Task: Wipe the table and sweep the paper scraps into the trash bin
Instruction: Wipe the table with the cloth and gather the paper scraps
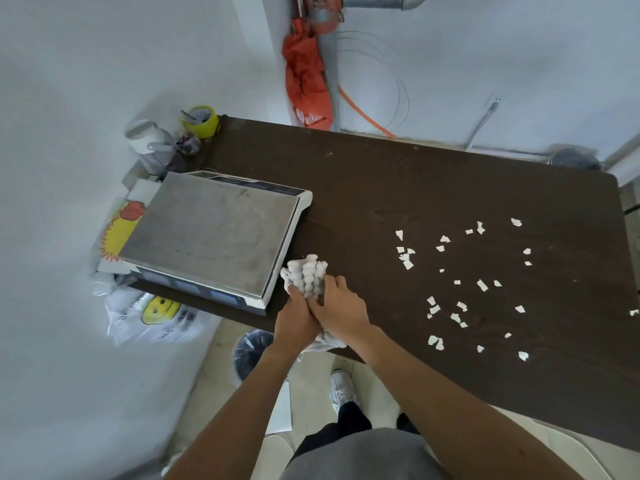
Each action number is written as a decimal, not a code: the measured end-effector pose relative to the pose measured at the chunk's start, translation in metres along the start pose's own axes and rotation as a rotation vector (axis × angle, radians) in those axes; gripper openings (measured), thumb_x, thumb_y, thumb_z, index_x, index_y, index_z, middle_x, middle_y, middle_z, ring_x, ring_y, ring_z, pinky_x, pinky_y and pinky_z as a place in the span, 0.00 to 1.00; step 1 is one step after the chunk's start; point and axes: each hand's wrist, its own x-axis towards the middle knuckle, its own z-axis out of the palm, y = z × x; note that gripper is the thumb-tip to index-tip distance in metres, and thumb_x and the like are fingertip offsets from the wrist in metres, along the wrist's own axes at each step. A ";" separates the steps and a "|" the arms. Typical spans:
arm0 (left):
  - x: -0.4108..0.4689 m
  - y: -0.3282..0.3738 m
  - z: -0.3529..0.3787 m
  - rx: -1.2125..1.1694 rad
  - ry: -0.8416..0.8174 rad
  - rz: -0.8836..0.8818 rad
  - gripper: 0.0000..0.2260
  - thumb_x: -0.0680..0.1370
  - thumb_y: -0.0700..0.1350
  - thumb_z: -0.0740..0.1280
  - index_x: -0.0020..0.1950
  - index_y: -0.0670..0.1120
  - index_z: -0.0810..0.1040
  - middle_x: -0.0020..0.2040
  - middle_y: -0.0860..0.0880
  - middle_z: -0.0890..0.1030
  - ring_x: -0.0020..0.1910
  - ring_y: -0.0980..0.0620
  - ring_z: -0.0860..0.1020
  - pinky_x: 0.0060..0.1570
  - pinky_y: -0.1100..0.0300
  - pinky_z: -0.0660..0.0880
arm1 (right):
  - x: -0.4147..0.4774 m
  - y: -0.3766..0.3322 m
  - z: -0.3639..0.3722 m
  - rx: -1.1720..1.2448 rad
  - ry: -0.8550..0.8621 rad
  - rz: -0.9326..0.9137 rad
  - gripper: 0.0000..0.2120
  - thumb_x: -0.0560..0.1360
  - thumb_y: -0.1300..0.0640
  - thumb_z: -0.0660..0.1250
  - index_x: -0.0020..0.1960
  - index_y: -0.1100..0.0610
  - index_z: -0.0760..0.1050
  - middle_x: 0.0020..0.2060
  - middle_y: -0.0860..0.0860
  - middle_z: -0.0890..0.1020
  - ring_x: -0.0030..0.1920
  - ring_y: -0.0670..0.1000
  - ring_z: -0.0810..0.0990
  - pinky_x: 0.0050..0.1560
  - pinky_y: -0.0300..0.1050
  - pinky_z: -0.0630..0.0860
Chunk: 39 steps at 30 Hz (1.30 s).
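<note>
Left hand: curled round white cloth, just right of scale.
Right hand: grips same cloth, touching left hand.
Paper scraps: scattered on table, well right of scale.
Trash bin: floor, nearer than scale; dark liner, contents unclear.
Yellow cup: beyond scale; holds dark utensils.

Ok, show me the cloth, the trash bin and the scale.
cloth [306, 273]: head view, its bunched far end.
trash bin [251, 355]: head view, its dark liner.
scale [211, 230]: head view, middle of the metal platter.
</note>
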 end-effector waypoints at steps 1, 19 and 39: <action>-0.001 0.005 0.004 -0.011 -0.017 0.011 0.25 0.82 0.49 0.63 0.73 0.39 0.58 0.62 0.41 0.80 0.57 0.39 0.81 0.56 0.50 0.76 | -0.001 0.006 -0.003 0.007 0.003 0.014 0.25 0.78 0.43 0.61 0.69 0.56 0.65 0.59 0.55 0.72 0.57 0.58 0.78 0.52 0.53 0.74; -0.027 0.163 0.120 -0.018 -0.182 0.249 0.29 0.80 0.52 0.65 0.74 0.41 0.56 0.64 0.44 0.79 0.57 0.40 0.81 0.55 0.49 0.77 | -0.050 0.175 -0.105 0.043 0.135 0.254 0.24 0.78 0.43 0.61 0.69 0.55 0.64 0.61 0.53 0.73 0.57 0.57 0.79 0.51 0.51 0.73; 0.057 0.151 0.021 0.039 0.067 0.090 0.23 0.82 0.58 0.61 0.68 0.43 0.62 0.63 0.42 0.79 0.61 0.37 0.79 0.59 0.46 0.75 | -0.053 0.237 -0.152 0.284 0.154 0.123 0.16 0.80 0.46 0.61 0.65 0.50 0.72 0.57 0.42 0.75 0.46 0.41 0.80 0.54 0.49 0.77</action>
